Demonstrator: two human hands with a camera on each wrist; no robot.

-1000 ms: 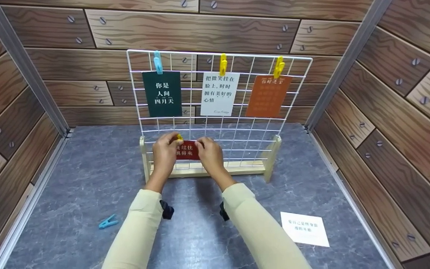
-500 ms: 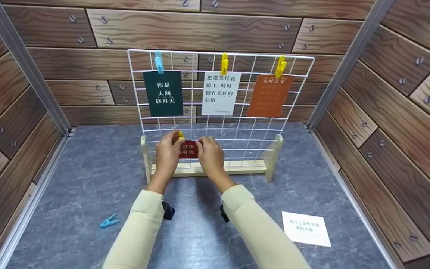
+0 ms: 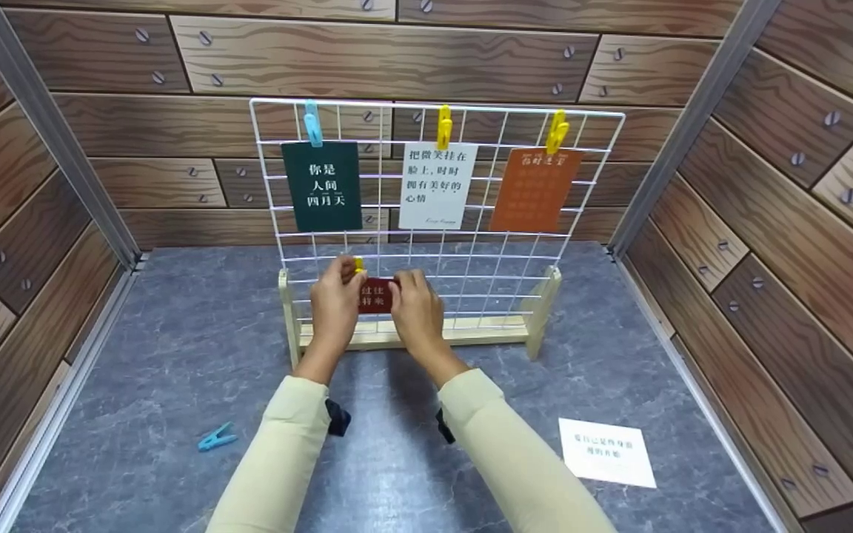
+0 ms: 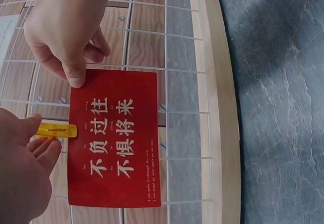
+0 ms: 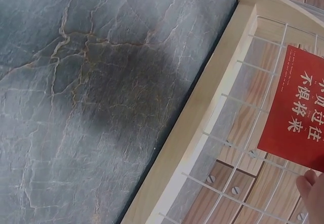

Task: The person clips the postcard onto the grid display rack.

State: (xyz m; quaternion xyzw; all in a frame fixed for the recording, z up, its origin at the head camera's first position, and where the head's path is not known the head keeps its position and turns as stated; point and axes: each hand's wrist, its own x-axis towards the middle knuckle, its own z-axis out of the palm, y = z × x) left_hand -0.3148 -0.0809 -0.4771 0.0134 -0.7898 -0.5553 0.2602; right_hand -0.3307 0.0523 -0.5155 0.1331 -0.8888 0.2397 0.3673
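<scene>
Low on the white wire grid rack [image 3: 471,285], my left hand [image 3: 334,307] pinches a yellow clothespin [image 4: 56,129] between thumb and fingers. The clothespin's tip lies over the top edge of a red card [image 4: 114,143] with white lettering. My right hand [image 3: 419,309] holds that card by its upper right corner, thumb in front. In the right wrist view only the fingertips of the right hand [image 5: 315,193] show at the edge. The card is against the front of the grid wires; whether the clothespin bites a wire cannot be made out.
Above hang a dark green card [image 3: 323,211] on a blue clothespin [image 3: 312,124], a white card [image 3: 434,211] and an orange card [image 3: 534,196] on yellow ones. A blue clothespin [image 3: 217,438] and a white card [image 3: 607,453] lie on the grey floor.
The left hand and the yellow clothespin have shifted slightly right and up along the red card's top edge. The right hand keeps hold of the corner, almost still.
</scene>
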